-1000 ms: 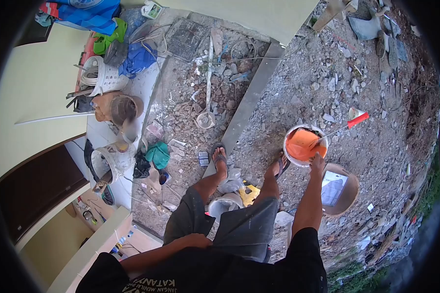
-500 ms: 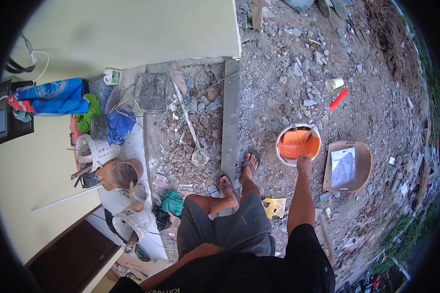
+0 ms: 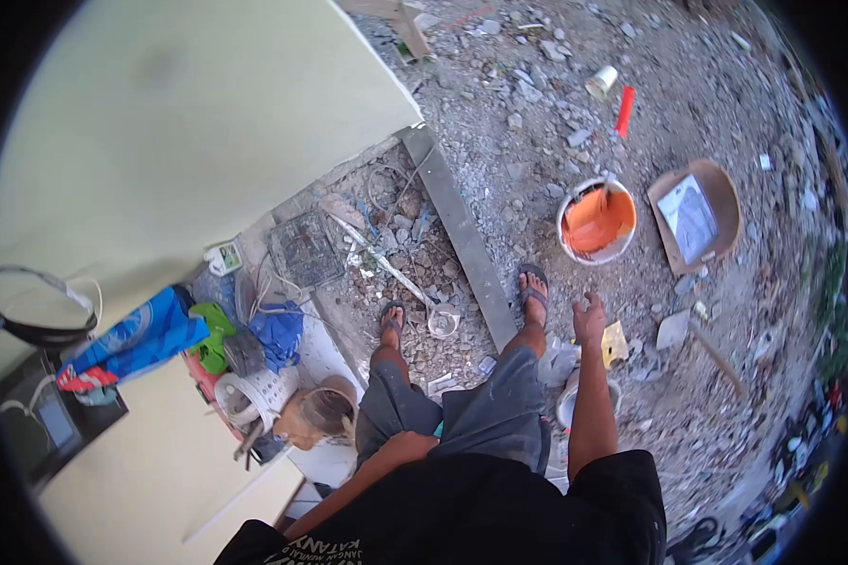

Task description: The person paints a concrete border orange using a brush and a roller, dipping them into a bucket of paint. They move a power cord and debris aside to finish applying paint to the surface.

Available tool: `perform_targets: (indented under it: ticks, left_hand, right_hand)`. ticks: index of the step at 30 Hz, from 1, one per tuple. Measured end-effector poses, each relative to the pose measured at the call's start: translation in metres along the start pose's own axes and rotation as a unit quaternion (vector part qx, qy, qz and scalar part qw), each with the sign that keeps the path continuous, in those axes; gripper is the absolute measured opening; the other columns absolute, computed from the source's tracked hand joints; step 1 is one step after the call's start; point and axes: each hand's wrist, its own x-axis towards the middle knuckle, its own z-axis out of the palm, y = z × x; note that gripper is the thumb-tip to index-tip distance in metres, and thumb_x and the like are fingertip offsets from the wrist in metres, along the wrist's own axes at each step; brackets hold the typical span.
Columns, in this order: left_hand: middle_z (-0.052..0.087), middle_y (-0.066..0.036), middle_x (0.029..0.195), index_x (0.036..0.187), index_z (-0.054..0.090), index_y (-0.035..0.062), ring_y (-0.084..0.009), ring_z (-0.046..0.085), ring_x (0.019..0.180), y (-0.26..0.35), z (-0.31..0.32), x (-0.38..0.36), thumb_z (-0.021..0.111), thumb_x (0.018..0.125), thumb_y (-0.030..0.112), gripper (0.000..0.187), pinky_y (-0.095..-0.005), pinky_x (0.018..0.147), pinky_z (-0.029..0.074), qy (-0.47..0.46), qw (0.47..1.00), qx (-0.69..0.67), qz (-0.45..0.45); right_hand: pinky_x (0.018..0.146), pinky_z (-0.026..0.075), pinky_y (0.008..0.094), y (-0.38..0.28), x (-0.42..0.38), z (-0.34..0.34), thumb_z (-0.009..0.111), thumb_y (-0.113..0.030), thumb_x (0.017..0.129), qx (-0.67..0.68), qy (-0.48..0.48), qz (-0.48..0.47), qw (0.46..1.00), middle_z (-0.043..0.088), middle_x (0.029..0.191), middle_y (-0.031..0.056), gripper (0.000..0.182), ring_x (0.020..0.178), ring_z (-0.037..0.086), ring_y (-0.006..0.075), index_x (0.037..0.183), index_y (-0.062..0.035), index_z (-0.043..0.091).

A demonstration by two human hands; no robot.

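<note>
My right hand (image 3: 590, 320) is out over the gravel with its fingers apart and nothing in them. Beyond it stands a white bucket (image 3: 563, 226), its inside coated in orange, apart from the hand. A red handle (image 3: 625, 111) shows just past the bucket; whether its shaft reaches inside is hard to make out. Below my right hand are a yellow piece (image 3: 614, 345) and another pale bucket (image 3: 613, 395), partly hidden by my forearm. My left hand (image 3: 411, 446) rests on my grey shorts, its fingers not clear enough to read.
A brown box-like tray (image 3: 728, 212) holds a picture sheet. A long-handled tool (image 3: 716, 358) lies at right. A concrete edging strip (image 3: 457, 235) runs between my feet. A long-handled scoop (image 3: 386, 262) lies on rubble. Containers, including a perforated white basket (image 3: 271, 391), stand by the wall.
My right hand has left the orange-coated bucket's rim and come back toward me, its fingers opening. The view has turned, and my feet stand wider apart. My left hand stays on my shorts.
</note>
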Motion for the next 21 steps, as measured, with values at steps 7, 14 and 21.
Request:
perform_targets:
  ticks: [7, 14, 21]
  left_hand:
    - [0.067, -0.027, 0.101, 0.097, 0.065, -0.0025, -0.0455, 0.062, 0.102, -0.105, -0.062, -0.063, 0.058, 0.073, 0.01, 0.028, -0.0524, 0.088, 0.048, -0.092, 0.986, 0.022, 0.138]
    - [0.07, -0.022, 0.102, 0.106, 0.065, -0.0012, -0.0427, 0.065, 0.102, -0.165, -0.049, -0.056, 0.056, 0.079, 0.011, 0.031, -0.0461, 0.087, 0.05, -0.299, 0.94, 0.027, 0.161]
    - [0.07, -0.021, 0.103, 0.104, 0.067, 0.0011, -0.0349, 0.068, 0.099, -0.235, -0.115, 0.073, 0.067, 0.085, 0.019, 0.026, -0.0411, 0.086, 0.052, 0.162, 0.975, -0.144, 0.056]
  right_hand:
    - [0.09, 0.051, 0.0421, -0.014, -0.3, 0.047, 0.068, -0.026, 0.084, 0.092, 0.032, 0.252, 0.963, 0.069, 0.11, 0.022, 0.037, 0.101, 0.067, 0.0366, 0.109, 0.0005, 0.068]
    - [0.089, 0.052, 0.041, -0.029, -0.315, 0.079, 0.065, -0.027, 0.084, 0.075, -0.008, 0.294, 0.953, 0.071, 0.105, 0.0215, 0.037, 0.1, 0.068, 0.0365, 0.109, -0.0004, 0.068]
    - [0.098, 0.048, 0.0482, -0.068, -0.177, 0.205, 0.062, -0.035, 0.085, 0.115, -0.16, 0.209, 0.958, 0.065, 0.119, 0.0256, 0.045, 0.112, 0.062, 0.0437, 0.115, -0.001, 0.066]
